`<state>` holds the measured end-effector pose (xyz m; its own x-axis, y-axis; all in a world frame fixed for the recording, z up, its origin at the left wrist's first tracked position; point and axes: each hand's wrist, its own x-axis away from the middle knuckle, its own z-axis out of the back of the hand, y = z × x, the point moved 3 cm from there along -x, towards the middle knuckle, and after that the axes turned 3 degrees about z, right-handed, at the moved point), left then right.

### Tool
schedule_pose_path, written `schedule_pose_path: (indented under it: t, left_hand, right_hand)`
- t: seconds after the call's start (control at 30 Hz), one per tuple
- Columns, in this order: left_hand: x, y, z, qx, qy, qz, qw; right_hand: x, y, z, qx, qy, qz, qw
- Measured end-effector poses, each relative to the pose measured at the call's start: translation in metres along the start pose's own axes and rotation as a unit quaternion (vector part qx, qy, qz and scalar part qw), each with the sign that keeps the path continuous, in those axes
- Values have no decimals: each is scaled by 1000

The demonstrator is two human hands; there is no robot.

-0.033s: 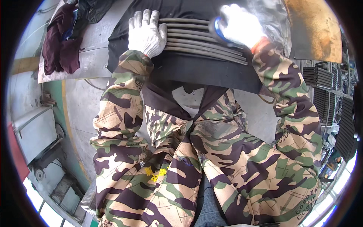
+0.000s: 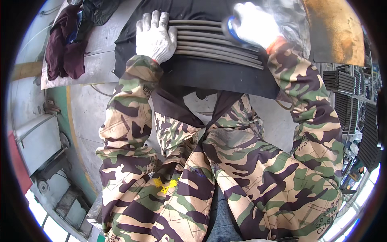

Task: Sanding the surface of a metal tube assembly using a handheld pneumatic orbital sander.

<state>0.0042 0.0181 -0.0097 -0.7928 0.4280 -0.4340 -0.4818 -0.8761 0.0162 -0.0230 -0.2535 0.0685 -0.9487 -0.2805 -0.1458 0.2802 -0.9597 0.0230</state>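
Note:
Several thin grey metal rods (image 2: 213, 42) lie side by side across a black cloth (image 2: 225, 75) on the table. Over their left ends rests my left hand (image 2: 155, 37) in a white knit glove, flat and with fingers stretched out. My right hand (image 2: 258, 27), also in a white glove, is above the right part of the rods and smeared by motion. It grips a rounded thing with a blue edge (image 2: 231, 29), whose kind I cannot make out. The glove covers most of it, and whether it touches the rods is unclear.
Dark maroon clothing (image 2: 66, 52) lies on the metal tabletop (image 2: 100, 60) at the far left. Clear plastic sheeting (image 2: 294, 24) and a rusty brown board (image 2: 334, 32) are at the right. Racks of dark bars (image 2: 342, 82) stand beyond the table's right side.
My right hand and the blue-edged thing have shifted very slightly up and to the left. The left hand stays flat on the rods.

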Motion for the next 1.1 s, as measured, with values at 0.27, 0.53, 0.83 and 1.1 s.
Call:
schedule_pose_path:
  t: [0.27, 0.53, 0.83, 1.1]
  left_hand:
    - [16, 5, 9, -2, 3, -5, 1000]
    - [17, -3, 6, 67, -4, -13, 998]
    - [5, 0, 3, 107, 27, -32, 993]
    - [15, -1, 10, 40, 3, -13, 999]
  right_hand:
    - [-8, -34, 8, -62, 14, 37, 997]
    - [-41, -67, 12, -121, -60, 32, 990]
    - [-40, -67, 15, -116, -41, 46, 991]
    - [-42, -76, 3, -62, -4, 92, 994]
